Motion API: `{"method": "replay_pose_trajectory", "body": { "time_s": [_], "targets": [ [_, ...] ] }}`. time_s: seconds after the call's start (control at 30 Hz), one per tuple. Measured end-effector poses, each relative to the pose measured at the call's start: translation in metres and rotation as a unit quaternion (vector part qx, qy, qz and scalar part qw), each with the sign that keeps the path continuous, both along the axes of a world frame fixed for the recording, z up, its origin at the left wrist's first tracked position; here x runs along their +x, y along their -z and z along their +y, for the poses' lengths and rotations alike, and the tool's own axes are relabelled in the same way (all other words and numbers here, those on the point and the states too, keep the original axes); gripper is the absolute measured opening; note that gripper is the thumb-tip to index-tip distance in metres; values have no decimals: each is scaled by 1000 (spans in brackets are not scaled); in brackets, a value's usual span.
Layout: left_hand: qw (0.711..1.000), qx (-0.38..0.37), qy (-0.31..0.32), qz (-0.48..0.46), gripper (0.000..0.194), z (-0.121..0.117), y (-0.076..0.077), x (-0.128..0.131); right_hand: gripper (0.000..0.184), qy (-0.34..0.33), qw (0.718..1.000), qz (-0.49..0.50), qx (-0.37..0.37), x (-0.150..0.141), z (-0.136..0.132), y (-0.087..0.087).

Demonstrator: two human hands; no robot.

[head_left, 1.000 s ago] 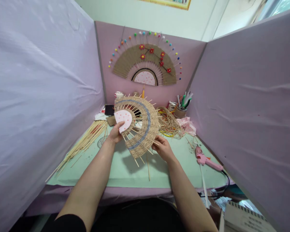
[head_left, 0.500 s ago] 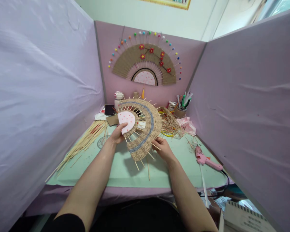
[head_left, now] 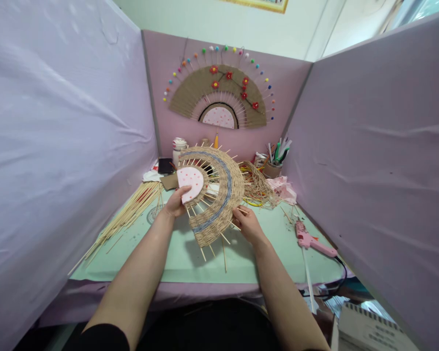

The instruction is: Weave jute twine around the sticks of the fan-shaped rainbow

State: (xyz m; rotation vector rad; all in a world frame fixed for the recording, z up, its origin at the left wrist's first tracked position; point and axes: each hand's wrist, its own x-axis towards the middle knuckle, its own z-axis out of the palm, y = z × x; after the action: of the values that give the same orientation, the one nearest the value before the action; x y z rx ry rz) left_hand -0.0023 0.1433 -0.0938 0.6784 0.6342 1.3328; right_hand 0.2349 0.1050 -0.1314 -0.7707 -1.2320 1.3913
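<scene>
A woven fan [head_left: 231,195] of tan cord with a blue band is held up over the table, its thin sticks poking out past the curved rim. My left hand [head_left: 176,202] grips its half-round centre, thumb on the white cloth with pink dots [head_left: 190,181] and the fingers hidden behind. At the lower right rim, my right hand [head_left: 247,222] has its thumb and fingers closed around the edge by a protruding stick. A loose stick [head_left: 225,257] lies on the table below the fan.
Long thin sticks [head_left: 128,212] lie on the left. Behind are a cord bundle [head_left: 258,185] and a tool pot [head_left: 273,168]. A pink glue gun [head_left: 309,240] rests at right. A finished fan [head_left: 190,95] hangs on the back panel. Fabric-covered panels [head_left: 373,146] enclose the sides.
The fan has turned slightly, its lower end shifting left. My right hand has moved a little up and right along the rim. My left hand keeps its hold.
</scene>
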Motion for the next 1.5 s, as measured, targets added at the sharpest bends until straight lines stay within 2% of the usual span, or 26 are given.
{"method": "replay_pose_trajectory", "body": {
  "time_s": [0.2, 0.3, 0.4, 0.53, 0.63, 0.9, 0.97, 1.1, 1.27, 1.4, 1.5],
  "targets": [
    [1000, -18, -22, 2, 45, -4, -8, -1, 31, -87, 990, 96, -62, 1, -8, -12],
    [1000, -26, -10, 5, 44, -6, -9, 0, 34, -83, 983, 131, -95, 2, -10, -14],
    [999, -29, 15, 13, 45, -6, -7, 0, 43, -52, 987, 113, -102, 2, -10, -12],
    [999, -24, 36, 19, 46, -5, -3, 0, 45, -59, 994, 48, -82, 2, -8, -7],
    [999, -17, 32, 22, 47, -4, -2, -1, 47, -62, 994, 38, -80, 2, -6, -6],
    [999, -32, 10, 29, 46, -5, -5, -5, 43, -142, 985, 62, -71, 10, -7, -9],
    [999, -32, 7, 29, 45, -5, -7, -6, 44, -144, 985, 74, -62, 13, -7, -12],
    [999, -26, 1, 21, 44, -4, -9, -8, 38, -117, 987, 97, -50, 15, -8, -17],
    [1000, -9, -11, 18, 45, -2, -9, -12, 39, -66, 993, 92, -25, 15, -3, -16],
    [999, -19, -13, 23, 45, -1, -7, -15, 35, 35, 997, 60, 40, 12, 2, -13],
    [999, -21, -13, 29, 45, 0, -7, -17, 28, 145, 983, -17, 109, 10, 2, -12]
  ]
}}
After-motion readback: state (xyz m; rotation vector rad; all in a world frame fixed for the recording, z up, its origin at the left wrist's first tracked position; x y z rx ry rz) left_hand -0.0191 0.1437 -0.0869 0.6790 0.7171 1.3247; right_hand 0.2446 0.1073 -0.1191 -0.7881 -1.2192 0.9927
